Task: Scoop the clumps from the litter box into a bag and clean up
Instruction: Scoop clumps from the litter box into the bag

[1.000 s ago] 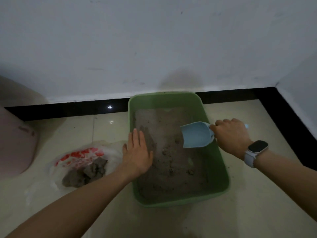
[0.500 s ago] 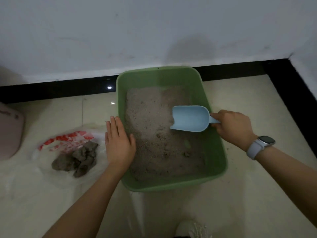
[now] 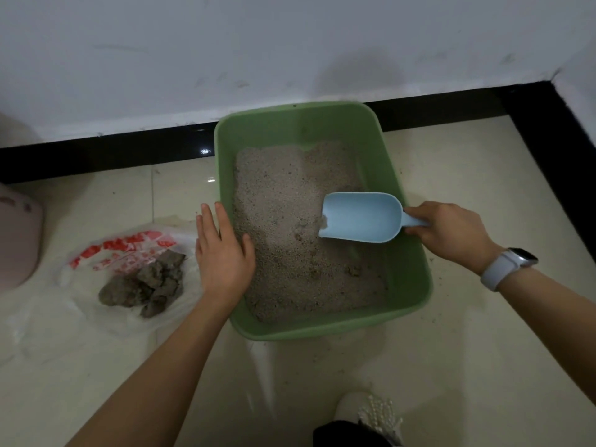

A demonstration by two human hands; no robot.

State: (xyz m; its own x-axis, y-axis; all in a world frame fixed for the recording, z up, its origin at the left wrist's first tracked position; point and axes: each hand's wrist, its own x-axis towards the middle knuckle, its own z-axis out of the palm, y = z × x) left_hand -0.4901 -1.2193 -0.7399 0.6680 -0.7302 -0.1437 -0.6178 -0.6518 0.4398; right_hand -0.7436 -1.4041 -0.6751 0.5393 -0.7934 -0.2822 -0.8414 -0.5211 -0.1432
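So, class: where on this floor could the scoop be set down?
Bare tile lies right of the green litter box up to the black skirting, and in front of it. Left is crowded: the plastic bag of clumps and the left hand.

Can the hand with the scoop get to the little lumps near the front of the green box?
Probably yes. The right hand holds the blue scoop just above the litter, and nothing lies between it and the small lumps in the green box.

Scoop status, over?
Right hand grips blue scoop, tip in litter. Left hand flat on litter box rim. Clumps on bag. Nothing blocking.
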